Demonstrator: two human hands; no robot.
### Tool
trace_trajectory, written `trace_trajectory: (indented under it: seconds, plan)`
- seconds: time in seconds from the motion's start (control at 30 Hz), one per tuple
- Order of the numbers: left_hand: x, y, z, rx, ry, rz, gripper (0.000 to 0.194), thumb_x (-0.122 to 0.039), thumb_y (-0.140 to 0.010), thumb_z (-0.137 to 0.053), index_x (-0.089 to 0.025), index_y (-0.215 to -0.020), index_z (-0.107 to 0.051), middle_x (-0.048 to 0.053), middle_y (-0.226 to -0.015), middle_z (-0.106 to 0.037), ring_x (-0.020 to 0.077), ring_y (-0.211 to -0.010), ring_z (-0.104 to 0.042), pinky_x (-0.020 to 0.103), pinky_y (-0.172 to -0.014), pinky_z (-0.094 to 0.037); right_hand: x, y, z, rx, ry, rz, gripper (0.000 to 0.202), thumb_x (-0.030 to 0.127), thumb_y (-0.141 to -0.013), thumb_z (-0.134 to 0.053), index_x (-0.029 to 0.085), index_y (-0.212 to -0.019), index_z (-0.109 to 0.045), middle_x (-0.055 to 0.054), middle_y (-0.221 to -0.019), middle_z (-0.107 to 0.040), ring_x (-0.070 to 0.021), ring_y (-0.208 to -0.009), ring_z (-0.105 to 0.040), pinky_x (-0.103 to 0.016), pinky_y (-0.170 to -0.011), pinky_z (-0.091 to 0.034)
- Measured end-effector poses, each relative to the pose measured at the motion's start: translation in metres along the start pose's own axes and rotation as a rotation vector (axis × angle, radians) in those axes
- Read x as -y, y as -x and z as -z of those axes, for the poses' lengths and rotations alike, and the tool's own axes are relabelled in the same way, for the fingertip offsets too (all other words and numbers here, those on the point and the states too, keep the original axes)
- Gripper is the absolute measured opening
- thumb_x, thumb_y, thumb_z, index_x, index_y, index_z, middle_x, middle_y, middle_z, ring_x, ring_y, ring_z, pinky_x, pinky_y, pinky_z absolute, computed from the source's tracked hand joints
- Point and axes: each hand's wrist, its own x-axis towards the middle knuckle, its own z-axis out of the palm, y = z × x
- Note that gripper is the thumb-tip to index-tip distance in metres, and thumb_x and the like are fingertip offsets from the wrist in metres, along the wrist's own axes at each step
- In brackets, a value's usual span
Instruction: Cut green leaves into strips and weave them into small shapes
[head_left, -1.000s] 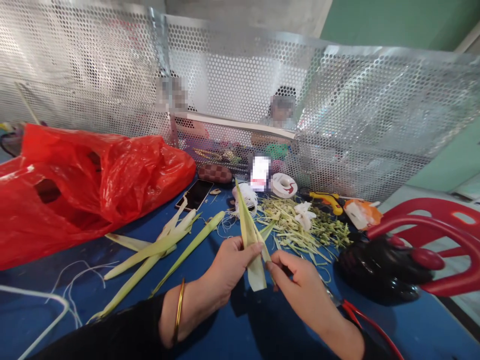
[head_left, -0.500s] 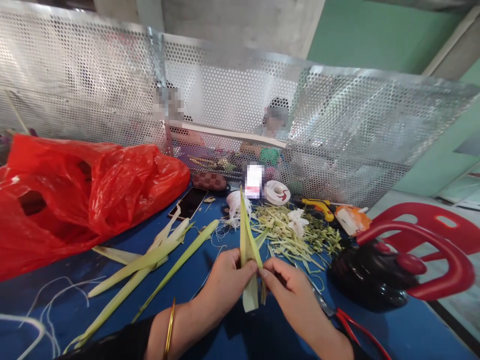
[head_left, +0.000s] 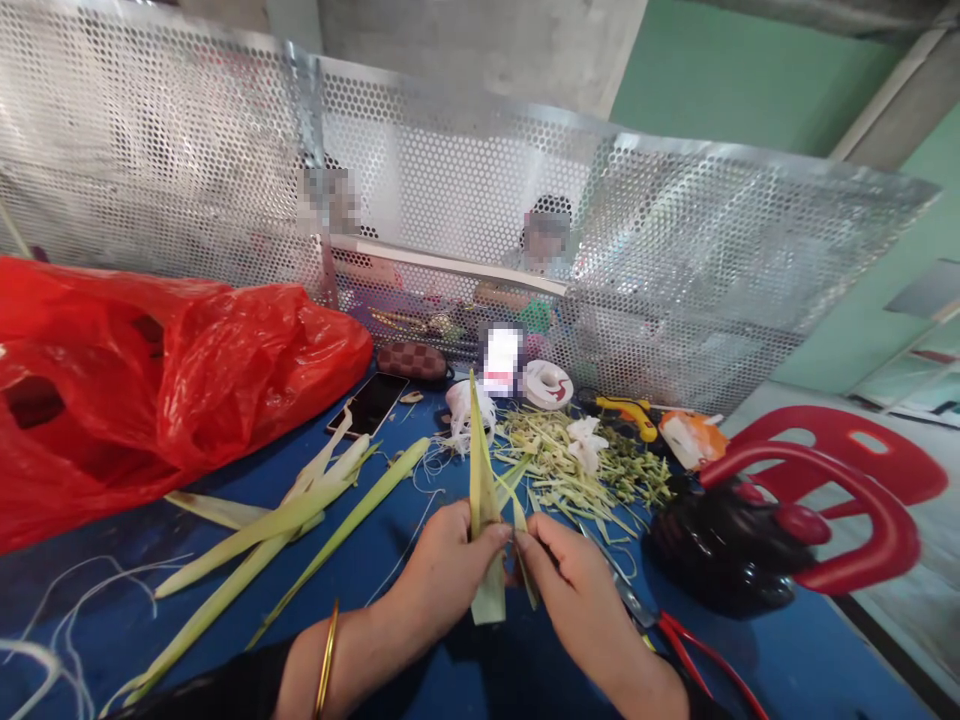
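Observation:
My left hand [head_left: 442,560] pinches a long pale green corn husk [head_left: 480,490] that stands upright, its pointed tip up and its wide end below my thumb. In the fingers of my right hand [head_left: 574,570] is a narrow husk strip [head_left: 521,525], parted from the wider piece where my hands meet. More husk leaves [head_left: 289,525] lie on the table to the left. Behind my hands sits a heap of shredded husk strips [head_left: 551,450]. Scissors with red handles [head_left: 701,640] lie partly under my right forearm.
A red plastic bag [head_left: 187,380] fills the back left. A black kettle with a red handle [head_left: 720,545] stands at the right. White thread [head_left: 465,420], a tape roll [head_left: 547,385], a dark phone [head_left: 367,403] and a yellow-handled tool [head_left: 634,412] lie along the back, before a perforated metal screen [head_left: 450,180].
The strip in my right hand has come away from the wider husk, and the gap between the two has widened. The whole view has shifted slightly.

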Motion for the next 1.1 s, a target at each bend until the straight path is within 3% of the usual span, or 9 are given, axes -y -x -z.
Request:
trace_trajectory:
  seconds: [0.17,0.37,0.53,0.7,0.93,1.1]
  plan:
    - [-0.007,0.005,-0.003,0.082,0.030,0.071,0.020,-0.027,-0.082,-0.054,-0.016,-0.066,-0.054,0.003,-0.054,-0.061,0.0127,-0.051,-0.059,0.024,-0.055,-0.046,0.000,-0.002,0.001,0.064,-0.263,-0.103,0.032,0.041,-0.093,-0.042,0.023,-0.066,-0.045,0.002,-0.060,-0.054,-0.0144,-0.058,-0.053,-0.025,-0.058,-0.042]
    - [-0.010,0.007,-0.002,0.057,0.031,0.161,0.023,-0.021,-0.088,-0.049,-0.019,-0.066,-0.047,-0.001,-0.048,-0.057,0.0119,-0.045,-0.057,0.023,-0.048,-0.043,0.001,-0.003,0.003,0.034,-0.284,-0.168,0.035,0.045,-0.091,-0.044,0.022,-0.065,-0.048,0.001,-0.058,-0.058,-0.0158,-0.059,-0.055,-0.027,-0.061,-0.043]
    - [-0.008,0.005,-0.001,0.047,-0.017,0.158,0.021,-0.019,-0.089,-0.048,-0.019,-0.068,-0.045,-0.005,-0.044,-0.051,0.0102,-0.043,-0.055,0.021,-0.047,-0.040,-0.005,-0.004,0.006,-0.106,-0.217,-0.178,0.031,0.045,-0.089,-0.048,0.022,-0.068,-0.049,0.003,-0.059,-0.052,-0.0153,-0.057,-0.051,-0.027,-0.057,-0.039]
    - [-0.001,0.003,0.001,0.044,-0.079,0.147,0.017,-0.021,-0.087,-0.050,-0.019,-0.071,-0.045,-0.004,-0.047,-0.054,0.0097,-0.041,-0.053,0.022,-0.049,-0.040,-0.008,-0.007,0.013,-0.204,-0.154,-0.123,0.034,0.043,-0.088,-0.051,0.023,-0.062,-0.045,0.004,-0.058,-0.045,-0.0144,-0.057,-0.043,-0.026,-0.055,-0.035]
    - [0.000,0.001,0.004,0.020,-0.316,0.110,0.011,-0.023,-0.085,-0.049,-0.019,-0.075,-0.047,-0.003,-0.045,-0.052,0.0129,-0.043,-0.055,0.023,-0.045,-0.037,0.003,-0.006,0.016,-0.225,-0.453,-0.200,0.024,0.040,-0.084,-0.058,0.020,-0.070,-0.063,-0.001,-0.070,-0.063,-0.0193,-0.074,-0.058,-0.029,-0.072,-0.043]
    - [-0.002,0.001,0.005,0.056,-0.312,0.095,0.009,-0.020,-0.081,-0.051,-0.019,-0.074,-0.046,-0.004,-0.053,-0.053,0.0112,-0.043,-0.057,0.021,-0.041,-0.035,0.011,-0.005,0.021,-0.276,-0.583,-0.211,0.026,0.038,-0.083,-0.056,0.020,-0.064,-0.059,-0.002,-0.070,-0.065,-0.0198,-0.070,-0.061,-0.031,-0.070,-0.046]
